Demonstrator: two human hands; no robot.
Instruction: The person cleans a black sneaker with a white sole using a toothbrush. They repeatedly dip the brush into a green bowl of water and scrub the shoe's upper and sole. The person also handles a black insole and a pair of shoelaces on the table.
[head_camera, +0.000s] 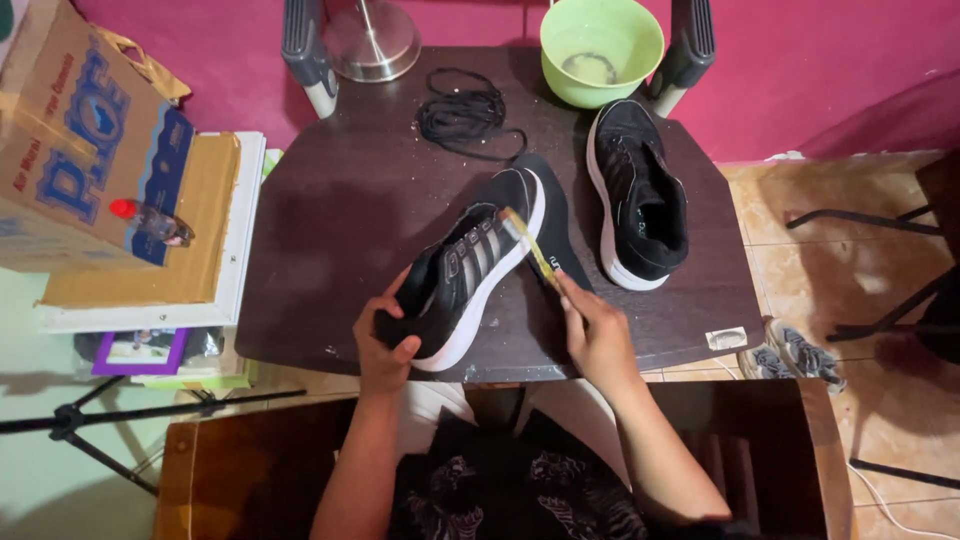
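My left hand (383, 345) grips the heel of a black sneaker with a white sole (470, 265), holding it on the dark table (340, 220). A yellow toothbrush (530, 245) is in my right hand (597, 330), its head against the shoe's side near the toe. Under the shoe lies a black insole (556, 225). The second black sneaker (637, 195) rests to the right, sole edge white. A coil of black laces (462, 115) sits at the back of the table, and a green bowl (602, 45) with some water stands behind the second shoe.
A lamp base (371, 38) stands at the table's back left. Left of the table are a cardboard box (85, 140), a small bottle with a red cap (150, 222) and stacked boards. Small grey shoes (795, 352) lie on the tiled floor at right, near chair legs.
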